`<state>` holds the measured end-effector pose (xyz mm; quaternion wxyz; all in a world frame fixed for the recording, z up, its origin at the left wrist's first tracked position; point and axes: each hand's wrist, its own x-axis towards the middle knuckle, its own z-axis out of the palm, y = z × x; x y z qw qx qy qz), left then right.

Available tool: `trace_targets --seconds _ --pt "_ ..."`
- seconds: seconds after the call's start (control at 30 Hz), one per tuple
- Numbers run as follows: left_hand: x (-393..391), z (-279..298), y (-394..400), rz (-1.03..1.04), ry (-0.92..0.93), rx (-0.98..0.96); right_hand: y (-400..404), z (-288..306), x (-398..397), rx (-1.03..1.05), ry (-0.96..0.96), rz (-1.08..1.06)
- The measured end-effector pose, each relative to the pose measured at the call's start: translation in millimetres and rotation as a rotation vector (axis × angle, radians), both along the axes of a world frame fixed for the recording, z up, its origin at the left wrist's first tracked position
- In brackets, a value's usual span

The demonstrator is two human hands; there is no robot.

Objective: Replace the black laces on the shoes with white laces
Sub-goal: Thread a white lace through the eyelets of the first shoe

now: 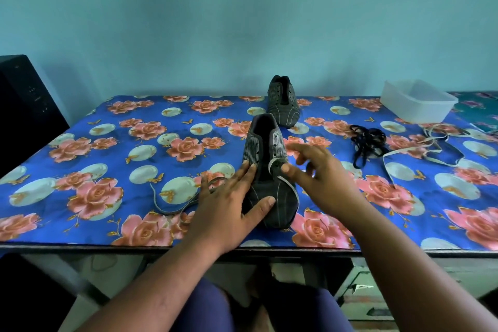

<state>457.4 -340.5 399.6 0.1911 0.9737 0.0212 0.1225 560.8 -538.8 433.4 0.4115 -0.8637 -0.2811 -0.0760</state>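
A table (80,159) draped in a blue cloth printed with pink roses fills the view beneath a person's two bare hands. The near shoe (266,170), grey and striped, stands toe toward the person between the hands; the left hand (229,202) lies flat against its left flank, fingers straight and spread, thumb across the toe. The right hand (320,178) hovers just right of the shoe, thumb and forefinger pinching the white lace (285,182) that loops through the lowest eyelets, its other fingers loosely fanned. That lace's other end trails over the cloth under and left of the left hand. A second shoe (283,101), unlaced, sits beyond the first, farther from both hands. Right of the right hand lies a clear plastic tub (417,101), well apart, then another white lace (431,153) and, nearer, a bundle of black laces (367,143).
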Motion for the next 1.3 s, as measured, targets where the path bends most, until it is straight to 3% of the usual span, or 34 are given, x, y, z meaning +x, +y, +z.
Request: trace_targets --seconds 0.27,0.5,0.63,0.8,0.93,1.07,1.17,1.3 --pt "0.9 -1.8 0.9 -0.002 0.004 -0.006 6.3 -5.0 5.6 -0.159 -0.214 0.043" --pt "-1.3 -1.6 0.7 0.003 0.027 -0.005 -35.2 26.0 43.1 0.196 -0.167 -0.417" --pt "-1.6 -0.3 0.7 0.004 0.051 -0.023 -58.4 21.8 63.5 0.140 -0.070 -0.581" --pt "-1.8 -1.1 2.4 0.011 -0.009 -0.041 -41.7 16.4 25.1 0.010 0.058 -0.372" --pt "-4.5 -4.8 8.1 0.061 -0.301 -0.124 -25.4 -3.2 -28.0 -0.172 0.101 -0.178" --pt "-16.0 -2.8 22.2 0.094 -0.499 -0.135 -24.3 -23.7 -52.2 -0.215 0.139 -0.179" --pt "-32.4 -2.1 45.2 0.221 -0.447 -0.108 -26.6 -24.9 -59.8 -0.203 0.158 -0.225" --pt "-50.7 2.4 91.2 0.502 -0.220 -0.005 -25.1 -22.4 -65.3 -0.208 0.243 -0.232"
